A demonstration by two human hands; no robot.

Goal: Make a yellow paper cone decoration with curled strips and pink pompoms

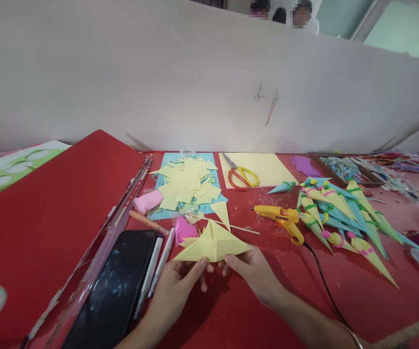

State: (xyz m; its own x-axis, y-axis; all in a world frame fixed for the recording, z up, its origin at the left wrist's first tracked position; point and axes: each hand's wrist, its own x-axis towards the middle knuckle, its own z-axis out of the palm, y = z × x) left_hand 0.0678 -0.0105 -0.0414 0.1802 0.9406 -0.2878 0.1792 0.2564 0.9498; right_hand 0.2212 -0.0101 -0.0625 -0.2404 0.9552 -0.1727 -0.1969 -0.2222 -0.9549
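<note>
Between my two hands, above the red tabletop, is a folded piece of yellow paper with a peaked top and pointed sides. My left hand pinches its lower edge with the thumb in front. On the other side, my right hand grips the lower right part the same way; the fingers behind the paper are partly hidden. Just beyond the folded paper lie a pink lump in a clear wrapper and a loose yellow triangle of paper. A thin wooden stick lies behind it.
A yellow glue gun with a black cord lies right of my hands, near a pile of decorated paper cones. Scissors rest on a cream sheet. Yellow paper pieces are heaped behind. A black phone and white pens lie left.
</note>
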